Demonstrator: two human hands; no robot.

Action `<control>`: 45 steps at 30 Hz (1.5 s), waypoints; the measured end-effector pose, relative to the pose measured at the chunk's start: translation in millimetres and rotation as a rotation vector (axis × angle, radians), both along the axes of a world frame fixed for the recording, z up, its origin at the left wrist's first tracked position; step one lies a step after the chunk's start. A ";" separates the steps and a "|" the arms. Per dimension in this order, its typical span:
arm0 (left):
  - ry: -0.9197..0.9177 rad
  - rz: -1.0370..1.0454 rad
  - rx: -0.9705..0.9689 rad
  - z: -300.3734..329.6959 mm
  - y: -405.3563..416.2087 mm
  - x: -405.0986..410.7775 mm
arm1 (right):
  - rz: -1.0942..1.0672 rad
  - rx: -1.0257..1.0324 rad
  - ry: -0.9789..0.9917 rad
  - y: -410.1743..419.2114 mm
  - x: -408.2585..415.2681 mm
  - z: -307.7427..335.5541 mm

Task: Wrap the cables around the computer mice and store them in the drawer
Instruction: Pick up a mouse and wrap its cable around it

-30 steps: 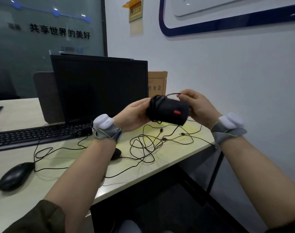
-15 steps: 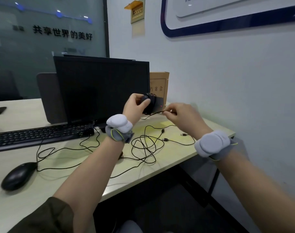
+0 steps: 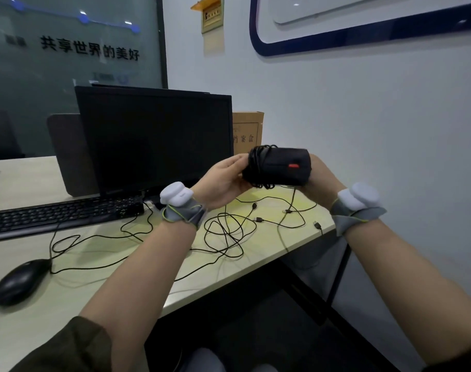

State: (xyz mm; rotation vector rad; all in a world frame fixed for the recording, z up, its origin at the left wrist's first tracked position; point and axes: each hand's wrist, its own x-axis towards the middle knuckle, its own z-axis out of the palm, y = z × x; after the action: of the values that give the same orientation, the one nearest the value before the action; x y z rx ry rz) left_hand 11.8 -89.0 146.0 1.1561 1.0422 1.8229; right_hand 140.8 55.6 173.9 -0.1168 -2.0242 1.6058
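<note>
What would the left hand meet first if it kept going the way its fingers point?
The left hand points right, into the wrapped mouse it already grips; beyond that, probably the right hand holding the other end.

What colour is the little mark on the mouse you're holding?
Red. The little mark sits on the black mouse, seen in the head view.

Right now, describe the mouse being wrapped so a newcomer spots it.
In front of the dark monitor, above the desk's right end, both hands hold a black mouse in the air. Unlike the mouse on the desk, it has cable coiled round one end and a small red mark.
</note>
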 end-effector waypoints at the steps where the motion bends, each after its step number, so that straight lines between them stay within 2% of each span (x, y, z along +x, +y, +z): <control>1: -0.046 0.024 0.029 1.7 3.2 0.5 | -0.054 -0.008 -0.010 -2.8 -2.2 -5.5; 3: -0.143 0.118 0.089 5.1 12.1 1.3 | -0.112 0.017 -0.071 -9.0 -7.5 -14.1; 5: -0.202 0.304 0.128 7.7 18.4 -0.9 | -0.108 0.166 -0.207 -16.8 -10.2 -20.6; 7: -0.186 0.539 0.119 8.5 19.7 -6.5 | -0.107 0.352 -0.361 -25.2 -8.7 -24.3; 9: -0.036 0.800 0.017 6.4 18.2 -14.7 | -0.164 0.588 -0.428 -31.0 -6.1 -25.3; 11: 0.173 0.955 -0.110 3.4 13.5 -20.6 | -0.258 0.827 -0.409 -35.3 -3.6 -20.8; 14: 0.427 0.912 -0.253 -0.9 8.2 -21.4 | -0.301 0.906 -0.270 -35.3 0.4 -7.3; 19: 0.641 0.576 -0.347 0.1 -3.6 -7.1 | -0.285 0.830 -0.118 -22.7 4.1 9.0; 21: 0.663 0.444 -0.356 3.2 -7.6 -1.9 | -0.264 0.690 -0.042 -15.2 4.1 8.7; 22: 0.594 0.364 -0.329 3.9 -8.2 0.8 | -0.243 0.613 -0.007 -11.9 4.6 8.2; 24: 0.340 0.208 -0.242 4.0 -8.4 6.9 | -0.187 0.457 0.036 -5.7 7.0 7.8; 26: 0.162 0.107 -0.168 3.0 -8.3 10.2 | -0.061 0.249 0.069 -0.2 8.8 6.3; 30: 0.027 -0.029 -0.092 -1.2 -8.4 10.2 | 0.186 -0.231 0.088 1.7 6.2 -9.3; 32: -0.045 -0.068 -0.058 -4.0 -6.4 11.3 | 0.207 -0.358 0.106 -1.6 1.0 -20.0; 34: -0.105 -0.050 -0.027 -5.2 -2.5 12.9 | 0.126 -0.404 0.129 -7.6 -5.2 -27.0; 35: -0.156 -0.024 0.001 -4.3 -0.2 13.6 | 0.052 -0.354 0.114 -11.3 -8.1 -29.5; 37: -0.306 0.060 0.098 -0.8 6.7 13.9 | -0.072 -0.128 -0.008 -20.2 -12.0 -36.1; 39: -0.350 0.248 0.164 3.3 12.2 11.9 | -0.096 0.083 -0.183 -29.7 -13.0 -42.6; 40: -0.277 0.408 0.132 4.3 13.5 10.2 | -0.105 0.175 -0.246 -34.1 -12.3 -43.0; 42: 0.014 0.750 -0.042 1.8 13.2 4.7 | -0.172 0.415 -0.310 -38.4 -10.8 -39.1; 43: 0.144 0.852 -0.110 -0.6 11.8 1.9 | -0.218 0.548 -0.328 -39.1 -9.8 -35.6; 45: 0.303 0.900 -0.160 -4.1 9.7 -2.3 | -0.291 0.721 -0.351 -37.7 -7.3 -28.9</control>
State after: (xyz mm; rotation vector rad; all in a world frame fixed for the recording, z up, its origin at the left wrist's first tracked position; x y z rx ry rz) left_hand 9.5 -79.3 141.8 0.9409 2.0880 2.1755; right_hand 133.5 17.9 145.0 -0.4192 -2.5833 0.6472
